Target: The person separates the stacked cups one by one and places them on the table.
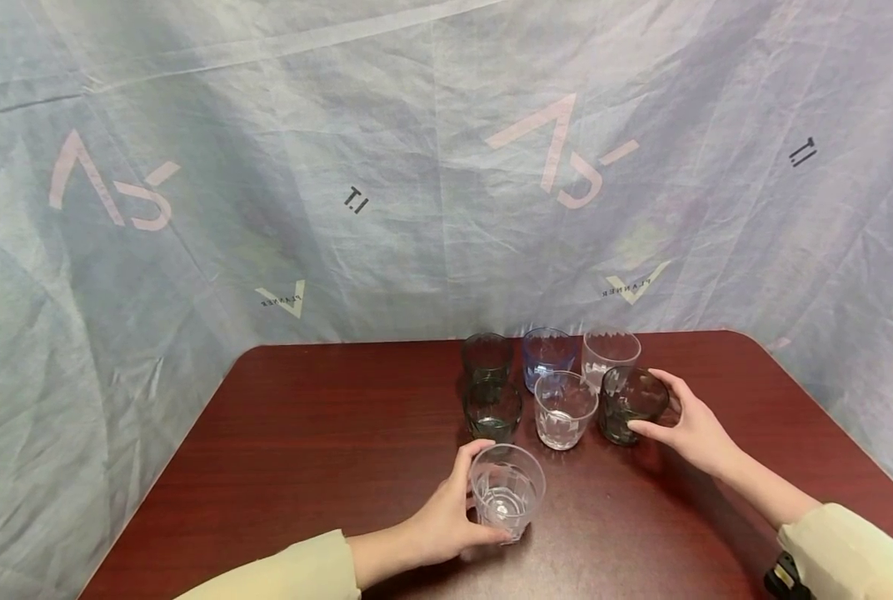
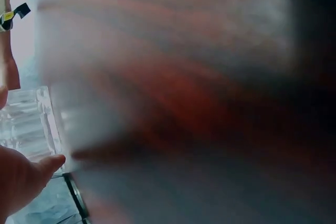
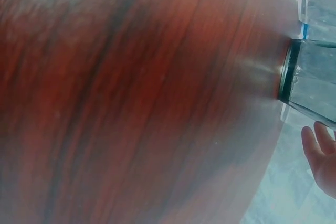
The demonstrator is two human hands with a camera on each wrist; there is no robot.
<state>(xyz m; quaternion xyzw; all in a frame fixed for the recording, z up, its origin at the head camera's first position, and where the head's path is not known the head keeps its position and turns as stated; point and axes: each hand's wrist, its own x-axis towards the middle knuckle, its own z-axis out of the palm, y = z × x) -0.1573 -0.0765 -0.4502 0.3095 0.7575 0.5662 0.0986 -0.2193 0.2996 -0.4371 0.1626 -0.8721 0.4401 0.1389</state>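
Note:
In the head view my left hand [image 1: 446, 517] holds a clear glass tumbler [image 1: 510, 492] at the near middle of the table, thumb low at the front and fingers on its far left side. The left wrist view shows that tumbler [image 2: 26, 121] at its left edge, with a digit [image 2: 44, 169] along it. My right hand [image 1: 690, 425] grips a dark grey tumbler [image 1: 632, 408] at the right end of the front row, thumb in front and fingers near the rim. In the right wrist view, fingertips [image 3: 316, 142] lie against the dark tumbler [image 3: 315, 77], whose base meets the table.
Left of the dark grey tumbler are a clear tumbler [image 1: 565, 412] and a dark green one [image 1: 493, 412]. Behind them stand a dark tumbler [image 1: 487, 357], a blue one [image 1: 548, 358] and a clear one [image 1: 610, 354]. A printed cloth [image 1: 416, 250] hangs behind the red-brown table [image 1: 326, 425].

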